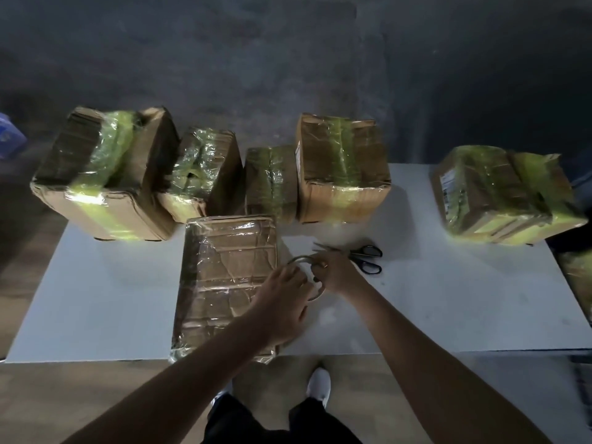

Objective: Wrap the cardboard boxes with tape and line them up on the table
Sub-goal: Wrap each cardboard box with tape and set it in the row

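A flat cardboard box (224,277) covered in clear tape lies on the white table (448,299), its near end at the front edge. Just right of it both hands hold a thin tape roll (299,261). My left hand (283,302) grips the roll's near side, over the box's right edge. My right hand (333,272) pinches the roll's far right side. Along the back stand several taped boxes with yellow-green bands: a large one (105,177), two smaller ones (205,177) (272,184), a tall one (341,168), and one apart at the right (503,197).
Black-handled scissors (362,256) lie on the table just behind my right hand, blades pointing left. My white shoes (318,384) show below the front edge. A blue object (9,139) sits on the floor at far left.
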Action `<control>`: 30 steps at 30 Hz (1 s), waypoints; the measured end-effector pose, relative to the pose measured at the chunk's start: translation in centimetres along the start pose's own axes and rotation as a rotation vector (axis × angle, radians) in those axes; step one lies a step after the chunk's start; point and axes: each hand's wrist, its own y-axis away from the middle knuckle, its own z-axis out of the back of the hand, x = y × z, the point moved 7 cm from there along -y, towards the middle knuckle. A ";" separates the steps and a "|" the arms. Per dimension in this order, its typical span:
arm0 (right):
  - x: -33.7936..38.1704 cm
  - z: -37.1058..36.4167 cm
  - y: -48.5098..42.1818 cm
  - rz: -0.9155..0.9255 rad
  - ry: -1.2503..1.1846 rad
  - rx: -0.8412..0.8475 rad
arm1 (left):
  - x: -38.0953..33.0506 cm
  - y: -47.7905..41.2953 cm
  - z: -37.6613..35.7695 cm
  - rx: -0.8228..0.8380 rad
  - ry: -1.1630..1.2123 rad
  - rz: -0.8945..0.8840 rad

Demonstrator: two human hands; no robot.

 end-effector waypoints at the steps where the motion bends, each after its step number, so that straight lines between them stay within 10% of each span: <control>1: -0.3 0.1 0.1 -0.015 -0.011 0.003 | 0.6 -0.1 -1.0 0.093 -0.034 0.048; 10: -2.5 0.3 0.5 -0.074 -0.086 0.102 | 0.8 -0.7 -2.7 0.194 -0.180 0.034; 15: -6.3 6.3 0.4 -0.126 0.381 -0.257 | 0.9 -0.6 -3.5 0.229 -0.168 0.042; 22: -9.4 5.4 -0.6 -0.167 0.815 -0.076 | 0.8 -0.8 -3.5 0.226 -0.145 0.026; 30: -9.2 5.0 -1.0 -0.214 0.730 0.024 | 0.4 -0.7 -3.5 0.221 -0.155 0.009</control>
